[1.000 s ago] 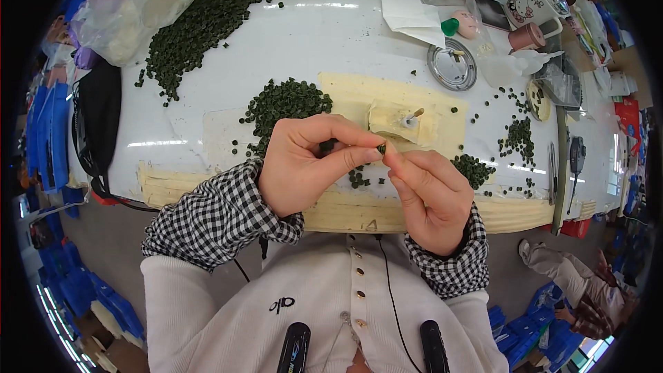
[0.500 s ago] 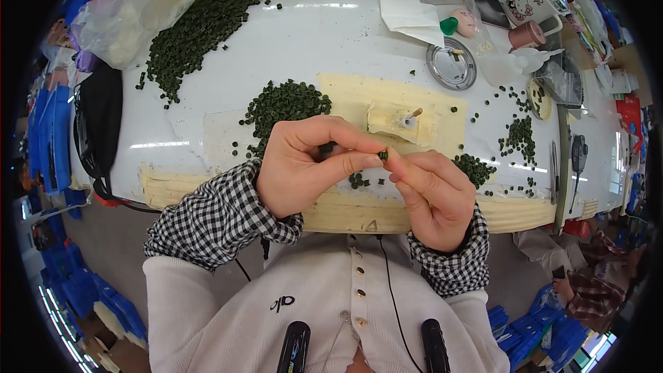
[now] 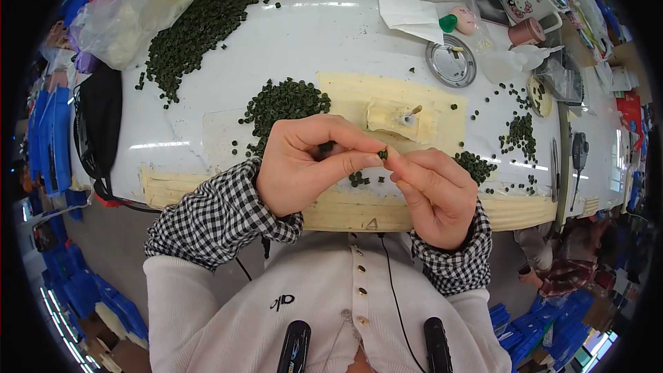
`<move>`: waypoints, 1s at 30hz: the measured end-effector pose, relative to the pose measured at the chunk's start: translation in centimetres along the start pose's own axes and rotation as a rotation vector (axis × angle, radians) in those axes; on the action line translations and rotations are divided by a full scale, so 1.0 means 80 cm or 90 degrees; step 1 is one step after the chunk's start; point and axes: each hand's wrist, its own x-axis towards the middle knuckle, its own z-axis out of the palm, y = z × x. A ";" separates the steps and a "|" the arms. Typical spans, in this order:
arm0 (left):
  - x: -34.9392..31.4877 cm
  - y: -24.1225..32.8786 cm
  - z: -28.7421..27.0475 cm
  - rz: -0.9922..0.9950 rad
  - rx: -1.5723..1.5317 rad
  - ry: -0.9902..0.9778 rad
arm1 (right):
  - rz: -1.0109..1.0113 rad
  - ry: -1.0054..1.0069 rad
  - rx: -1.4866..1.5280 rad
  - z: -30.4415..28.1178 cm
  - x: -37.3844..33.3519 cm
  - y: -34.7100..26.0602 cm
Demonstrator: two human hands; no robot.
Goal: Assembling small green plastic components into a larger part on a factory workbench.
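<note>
White table [image 3: 331,34]. Upper left: large heap of small dark green pieces [image 3: 207,27]. Centre: smaller heap [image 3: 286,107], yellow sheet [image 3: 345,90]. Upper right: round metal dish [image 3: 449,65].

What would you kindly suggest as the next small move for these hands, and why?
I would probably have the right hand turn the small dark green piece slightly, with the left hand steadying it: the left thumb and index finger pinch it, the right fingertips sit at its other side, and together they hide part of it.
</note>
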 end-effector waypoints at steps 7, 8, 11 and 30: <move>0.000 -0.002 0.002 0.013 -0.002 0.002 | 0.009 -0.004 -0.011 0.002 -0.003 -0.003; 0.000 -0.003 0.002 0.012 -0.003 0.001 | 0.003 -0.001 -0.014 0.002 -0.003 -0.003; 0.001 -0.006 0.002 0.000 0.002 0.001 | -0.002 0.011 -0.022 0.003 -0.004 -0.002; 0.007 -0.005 0.006 0.011 0.411 -0.128 | 0.181 0.093 -0.491 -0.050 -0.027 0.040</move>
